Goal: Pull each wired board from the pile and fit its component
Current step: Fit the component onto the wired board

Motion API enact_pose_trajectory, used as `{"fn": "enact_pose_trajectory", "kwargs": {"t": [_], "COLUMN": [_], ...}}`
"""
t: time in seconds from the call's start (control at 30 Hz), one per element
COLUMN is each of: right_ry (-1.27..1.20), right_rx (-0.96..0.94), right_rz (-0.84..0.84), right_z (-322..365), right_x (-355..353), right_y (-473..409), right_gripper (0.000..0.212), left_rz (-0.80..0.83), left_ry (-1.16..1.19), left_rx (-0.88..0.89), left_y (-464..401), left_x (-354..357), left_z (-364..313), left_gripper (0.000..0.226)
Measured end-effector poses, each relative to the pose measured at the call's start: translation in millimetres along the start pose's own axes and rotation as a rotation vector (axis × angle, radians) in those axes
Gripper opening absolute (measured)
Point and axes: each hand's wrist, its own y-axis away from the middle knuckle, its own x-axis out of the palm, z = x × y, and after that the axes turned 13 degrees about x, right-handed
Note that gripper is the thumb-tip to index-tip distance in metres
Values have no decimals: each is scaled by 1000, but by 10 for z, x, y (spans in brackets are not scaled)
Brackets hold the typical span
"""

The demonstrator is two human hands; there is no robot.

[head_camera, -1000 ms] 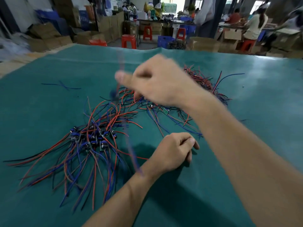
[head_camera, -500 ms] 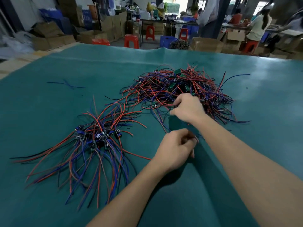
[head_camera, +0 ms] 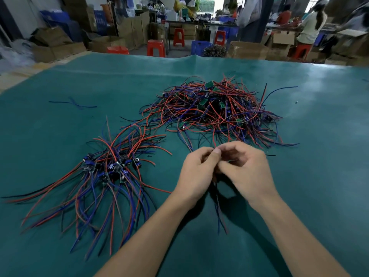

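Left hand (head_camera: 196, 172) and right hand (head_camera: 246, 168) curl together around a mostly hidden board; only its wires (head_camera: 219, 214) show.

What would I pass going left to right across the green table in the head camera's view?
Fanned bundle of wired boards → left hand → right hand, the two meeting over one board's wires. The big tangled pile lies farther back, above the hands.
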Motion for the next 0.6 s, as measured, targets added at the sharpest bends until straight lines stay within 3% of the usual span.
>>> {"fn": "enact_pose_trajectory", "kwargs": {"t": [0.07, 0.17, 0.27, 0.33, 0.47, 0.6], "right_ry": [-163, -163, -345, -413, -396, -279], "right_rx": [73, 183, 281, 324, 273, 66], "right_rz": [-22, -99, 148, 238, 60, -93], "right_z": [-7, -31, -33, -5, -43, -94], "right_x": [-66, -117, -115, -139, -193, -314], "right_y": [-51, -92, -68, -66, -116, -178], "right_gripper": [23, 10, 15, 14, 6, 15], "left_rz": [13, 94, 233, 241, 221, 259], "left_ry": [53, 122, 221, 222, 111, 32], "left_rx": [-15, -6, 46, 49, 22, 31], "left_y": [9, 37, 72, 80, 74, 73], "left_x": [3, 14, 16, 8, 3, 2], "left_z": [-13, -52, -100, -112, -57, -69], "left_gripper": [18, 21, 25, 23, 17, 20]}}
